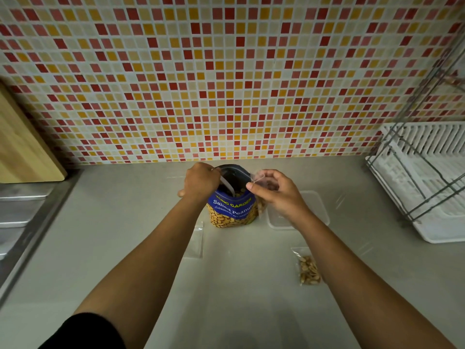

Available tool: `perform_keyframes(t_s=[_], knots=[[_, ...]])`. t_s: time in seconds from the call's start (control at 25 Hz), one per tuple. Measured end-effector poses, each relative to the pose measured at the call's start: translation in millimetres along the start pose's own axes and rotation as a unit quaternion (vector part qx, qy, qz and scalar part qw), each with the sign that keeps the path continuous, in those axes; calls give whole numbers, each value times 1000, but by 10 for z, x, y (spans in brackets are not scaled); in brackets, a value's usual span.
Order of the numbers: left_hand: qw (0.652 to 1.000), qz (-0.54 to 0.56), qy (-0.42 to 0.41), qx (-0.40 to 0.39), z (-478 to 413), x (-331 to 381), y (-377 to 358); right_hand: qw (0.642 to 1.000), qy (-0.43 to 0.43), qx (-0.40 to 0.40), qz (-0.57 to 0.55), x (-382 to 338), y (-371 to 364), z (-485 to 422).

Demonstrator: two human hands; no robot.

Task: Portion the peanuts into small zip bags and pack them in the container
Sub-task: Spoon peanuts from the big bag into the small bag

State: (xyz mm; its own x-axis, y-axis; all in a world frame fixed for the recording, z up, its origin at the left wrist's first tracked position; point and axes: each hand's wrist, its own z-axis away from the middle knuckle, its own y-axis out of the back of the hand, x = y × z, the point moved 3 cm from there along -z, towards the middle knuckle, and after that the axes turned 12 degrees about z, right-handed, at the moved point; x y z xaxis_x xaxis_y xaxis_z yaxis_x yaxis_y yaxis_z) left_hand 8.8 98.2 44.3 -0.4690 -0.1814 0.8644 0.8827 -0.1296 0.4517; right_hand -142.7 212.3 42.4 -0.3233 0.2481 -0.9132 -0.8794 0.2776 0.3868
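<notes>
A blue bag of salted peanuts stands open on the counter near the wall. My left hand grips a white spoon whose bowl dips into the bag's mouth. My right hand pinches a small clear zip bag open beside the peanut bag's right edge. A clear plastic container sits on the counter partly under my right wrist. One filled small zip bag of peanuts lies to the right of my right forearm. An empty zip bag lies flat by my left forearm.
A white dish rack with a wire frame stands at the right. A steel sink edge and a wooden cutting board leaning on the tiled wall are at the left.
</notes>
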Motion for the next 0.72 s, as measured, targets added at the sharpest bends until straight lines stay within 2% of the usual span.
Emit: perform_keyframes(t_s=[0.28, 0.48, 0.72], knots=[[999, 39, 1, 20, 41, -6, 29, 1000, -1, -25, -13, 5, 11, -11], [1000, 26, 5, -15, 146, -12, -68, 999, 5, -36, -25, 5, 24, -14], [992, 120, 6, 28, 123, 18, 114, 999, 14, -38, -31, 29, 95, -9]])
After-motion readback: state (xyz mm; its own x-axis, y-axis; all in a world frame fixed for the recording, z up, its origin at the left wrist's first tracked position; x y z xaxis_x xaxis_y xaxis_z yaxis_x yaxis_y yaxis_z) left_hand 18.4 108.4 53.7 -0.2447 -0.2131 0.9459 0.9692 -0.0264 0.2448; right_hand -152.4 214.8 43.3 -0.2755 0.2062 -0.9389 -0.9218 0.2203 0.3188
